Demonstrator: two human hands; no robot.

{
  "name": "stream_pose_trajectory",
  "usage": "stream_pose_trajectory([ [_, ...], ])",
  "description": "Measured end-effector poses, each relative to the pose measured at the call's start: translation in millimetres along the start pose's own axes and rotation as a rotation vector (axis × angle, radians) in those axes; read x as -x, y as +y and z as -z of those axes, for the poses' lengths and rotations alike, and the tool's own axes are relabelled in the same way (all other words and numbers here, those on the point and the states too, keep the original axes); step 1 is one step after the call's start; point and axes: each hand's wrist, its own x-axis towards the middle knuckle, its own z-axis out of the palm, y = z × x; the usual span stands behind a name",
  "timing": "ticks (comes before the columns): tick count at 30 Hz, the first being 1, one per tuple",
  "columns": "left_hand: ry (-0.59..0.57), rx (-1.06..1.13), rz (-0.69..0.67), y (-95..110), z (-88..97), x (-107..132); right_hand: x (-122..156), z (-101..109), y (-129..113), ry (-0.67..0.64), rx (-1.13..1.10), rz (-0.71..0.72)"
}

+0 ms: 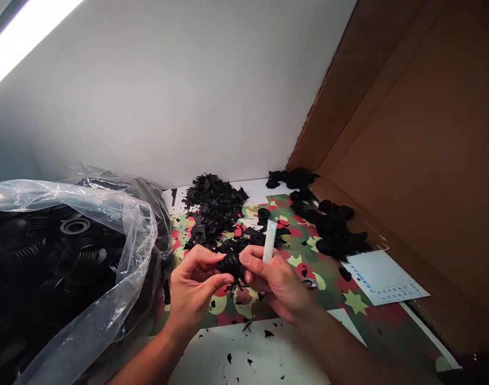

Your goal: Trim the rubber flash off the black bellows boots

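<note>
A small black ribbed rubber bellows (230, 265) is pinched in my left hand (194, 286), between the thumb below and the fingers above. My right hand (282, 280) is closed around a flat whitish handle (270, 240) that sticks up past the index finger. Its thumb and fingertips press at the right side of the bellows. The working end of the tool is hidden by my fingers, so its kind cannot be made out. Just behind my hands lies a black ring-shaped rubber piece (264, 214).
At left, a clear plastic bag (142, 235) holds many black ribbed parts. A heap of black rubber scraps (216, 200) lies behind my hands on the patterned sheet (304, 240). More black parts (336, 224) line the cardboard wall (421, 160) at right, near a white printed card (387, 278).
</note>
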Motion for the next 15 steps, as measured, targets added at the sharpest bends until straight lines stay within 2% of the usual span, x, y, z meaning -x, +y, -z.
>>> stream_pose_trajectory([
  [3, -0.022, -0.069, -0.054, 1, 2.4, -2, 3, 10, -8, 0.018, 0.253, 0.162],
  [6, -0.026, -0.106, -0.076, 4, 4.1, -4, 13, 32, -19, 0.201, 0.577, 0.418],
  [8, -0.04, -0.115, -0.063, 5, 4.1, -4, 22, 47, -23, 0.366, 0.623, 0.533],
  [10, -0.072, -0.122, -0.05, 4, 3.7, -4, 30, 54, -23, 0.455, 0.509, 0.588],
  [12, -0.111, -0.142, -0.049, 3, 4.2, -3, 35, 53, -22, 0.421, 0.403, 0.605],
  [15, -0.163, -0.188, -0.068, 3, 6.8, -2, 33, 41, -25, 0.215, 0.335, 0.51],
])
